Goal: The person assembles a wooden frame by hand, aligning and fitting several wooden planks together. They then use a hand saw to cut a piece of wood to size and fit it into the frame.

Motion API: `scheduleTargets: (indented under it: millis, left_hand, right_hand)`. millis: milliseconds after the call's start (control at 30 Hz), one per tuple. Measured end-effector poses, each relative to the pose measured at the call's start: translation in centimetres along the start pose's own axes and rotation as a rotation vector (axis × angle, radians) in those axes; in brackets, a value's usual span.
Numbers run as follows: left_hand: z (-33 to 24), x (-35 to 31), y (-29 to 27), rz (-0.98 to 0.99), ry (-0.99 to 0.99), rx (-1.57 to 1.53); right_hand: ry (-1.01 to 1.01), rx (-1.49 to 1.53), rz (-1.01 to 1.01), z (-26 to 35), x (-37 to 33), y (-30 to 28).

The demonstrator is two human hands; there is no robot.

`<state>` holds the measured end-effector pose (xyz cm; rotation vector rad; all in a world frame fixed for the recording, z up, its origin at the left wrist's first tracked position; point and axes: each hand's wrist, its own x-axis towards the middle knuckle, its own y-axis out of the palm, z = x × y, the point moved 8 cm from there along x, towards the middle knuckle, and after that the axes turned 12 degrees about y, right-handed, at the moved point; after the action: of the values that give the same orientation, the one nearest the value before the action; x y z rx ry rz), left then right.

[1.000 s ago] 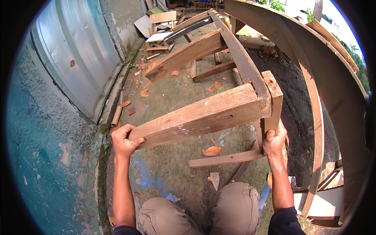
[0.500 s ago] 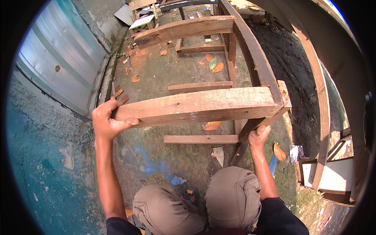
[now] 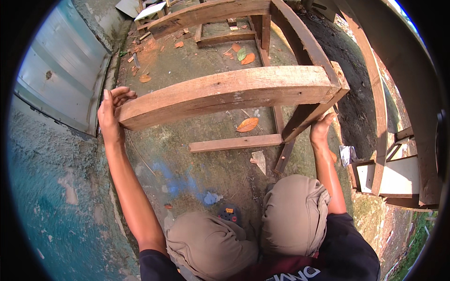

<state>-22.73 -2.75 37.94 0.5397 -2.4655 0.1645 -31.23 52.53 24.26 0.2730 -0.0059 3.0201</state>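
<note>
- Rough brown wooden frame of thick planks – near top rail runs L-R across mid view, raised off the ground; joined at R end to a long side rail going back to a far crosspiece.
- Left hand: fingers curled round the L end of the near rail, palm flat vs end grain; gripping it.
- Right hand: up under the R corner, by the angled leg/brace; fingers look wrapped on the underside but partly hidden, so grip can't be fully confirmed.
- Handling (judgement): solid timber, thick sections → heavy, stiff, no flex. Rough-sawn, not slippery, splinter risk at edges. Best hold = rail ends or corners near joints, one hand each side; thin lower slat looks like weakest spot, avoid lifting by it.
- Surface: bare stained concrete floor, blue paint smudge, orange dry leaves, wood chips + scraps scattered.
- Room: outdoors/yard. Teal-painted rough wall and corrugated metal sheet on L, close to frame end → tight clearance there. More curved wooden rails on R, dark patch of ground beyond.
- Person crouched, khaki-clad knees just below frame.
</note>
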Motion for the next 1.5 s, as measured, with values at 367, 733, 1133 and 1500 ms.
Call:
scheduleTargets:
  millis: [367, 733, 1133, 1500]
  left_hand:
    - [0.4, -2.0, -0.6, -0.171, -0.093, -0.145]
    - [2.1, -2.1, -2.6, -0.451, 0.0, -0.415]
    - [23.0, -23.4, 11.5, 0.772, 0.001, 0.843]
    - [25.6, -23.1, 13.9, 1.013, -0.117, 0.86]
  right_hand:
    - [-0.184, 0.122, -0.197, 5.7, 1.6, 1.4]
    - [-0.115, 0.104, -0.187, 4.4, 1.8, 1.4]
    - [-0.169, -0.147, 0.03, 4.0, 1.1, 1.4]
    - [-0.273, -0.192, -0.152, 5.4, 0.5, 1.6]
